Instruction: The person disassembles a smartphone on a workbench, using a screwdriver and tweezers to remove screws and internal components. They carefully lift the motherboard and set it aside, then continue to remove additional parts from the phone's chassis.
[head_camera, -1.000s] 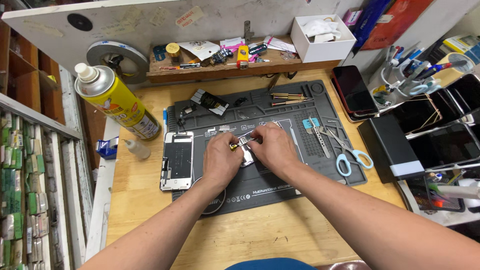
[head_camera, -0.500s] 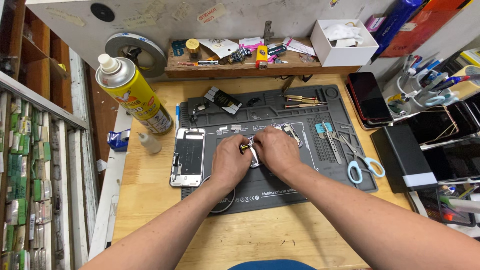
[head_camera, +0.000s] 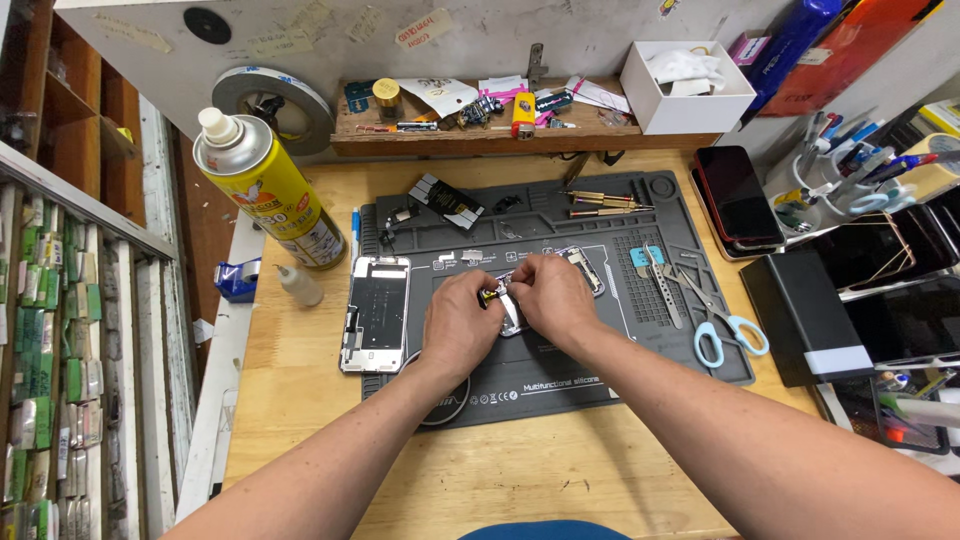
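Wooden bench, grey repair mat central. Mid-mat: left hand and right hand, fingers pinched shut on small phone part. Judged light, thin, fragile; grip edges only.

Head view, steeply down, workbench close

Both forearms reach forward; left hand and right hand meet, fingers curled in pinches.
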